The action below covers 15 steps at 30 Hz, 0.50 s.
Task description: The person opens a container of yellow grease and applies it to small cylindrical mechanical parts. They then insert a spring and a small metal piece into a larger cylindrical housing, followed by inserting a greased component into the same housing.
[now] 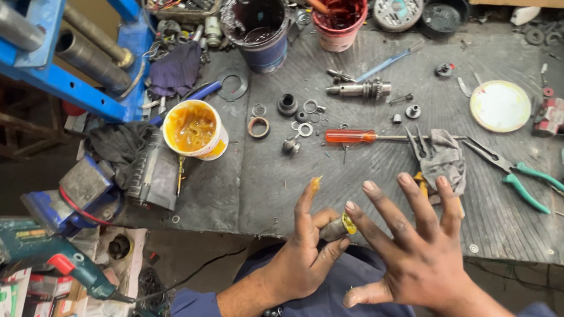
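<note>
Left hand's grip (309, 248) is pinching a greased metal pin (338, 228) pointing up-right, right hand (410, 248) splayed open beside it, yellow grease tub (193, 129) sitting up-left.

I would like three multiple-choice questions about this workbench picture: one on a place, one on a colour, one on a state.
1. Where is the open grease tub?
A. Left part of the bench
B. Right edge
C. On the floor

2. What colour is the screwdriver handle?
A. Green
B. Orange-red
C. Black

3. How is the right hand?
A. Closed fist
B. Fingers spread, holding nothing
C. Gripping pliers

Answers: 1 A, it stands by the blue frame. 2 B, the handle looks orange-red. 3 B, only the left hand holds the small metal part.
</note>
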{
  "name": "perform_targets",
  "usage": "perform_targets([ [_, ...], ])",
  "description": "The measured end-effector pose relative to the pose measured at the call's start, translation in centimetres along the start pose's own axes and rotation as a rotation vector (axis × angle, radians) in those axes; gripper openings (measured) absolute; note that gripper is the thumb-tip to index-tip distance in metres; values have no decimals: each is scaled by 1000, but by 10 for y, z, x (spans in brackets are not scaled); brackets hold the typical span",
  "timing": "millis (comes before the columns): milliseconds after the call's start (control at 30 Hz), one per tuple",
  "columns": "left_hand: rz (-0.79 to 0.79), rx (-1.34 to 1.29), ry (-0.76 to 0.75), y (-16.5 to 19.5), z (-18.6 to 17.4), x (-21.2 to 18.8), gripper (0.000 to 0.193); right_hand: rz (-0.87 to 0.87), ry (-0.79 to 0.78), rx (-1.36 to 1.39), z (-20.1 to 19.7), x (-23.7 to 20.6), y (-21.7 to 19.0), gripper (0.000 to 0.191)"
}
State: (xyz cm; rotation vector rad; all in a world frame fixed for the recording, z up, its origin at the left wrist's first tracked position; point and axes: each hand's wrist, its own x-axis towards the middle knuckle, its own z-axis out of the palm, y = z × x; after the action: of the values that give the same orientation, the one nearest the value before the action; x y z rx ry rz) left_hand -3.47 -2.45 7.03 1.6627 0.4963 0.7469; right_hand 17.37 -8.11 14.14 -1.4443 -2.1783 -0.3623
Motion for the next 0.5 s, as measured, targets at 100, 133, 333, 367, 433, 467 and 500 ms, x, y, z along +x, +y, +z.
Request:
perform_targets([
  [100, 18, -8, 29, 3, 4, 0, 89, -106, -47, -109, -12, 4, 11, 105],
  [133, 9, -8, 44, 4, 5, 0, 89, -143, -66, -139, -15, 6, 13, 106],
  [333, -5, -103, 97, 3, 5, 1, 89, 14, 17, 89, -12, 19, 13, 81],
  [367, -9, -119, 105, 3, 5, 0, 89, 70, 34, 158, -7, 21, 10, 81],
  [433, 0, -209, 99, 0, 5, -3, 90, 197, 53, 296, 1, 20, 3, 85],
  [467, 20, -252, 99, -3, 5, -2, 91, 249, 68, 401, 6, 20, 0, 92],
  [500, 29, -257, 88, -6, 5, 0, 91, 292, 89, 504, 12, 22, -2, 99],
])
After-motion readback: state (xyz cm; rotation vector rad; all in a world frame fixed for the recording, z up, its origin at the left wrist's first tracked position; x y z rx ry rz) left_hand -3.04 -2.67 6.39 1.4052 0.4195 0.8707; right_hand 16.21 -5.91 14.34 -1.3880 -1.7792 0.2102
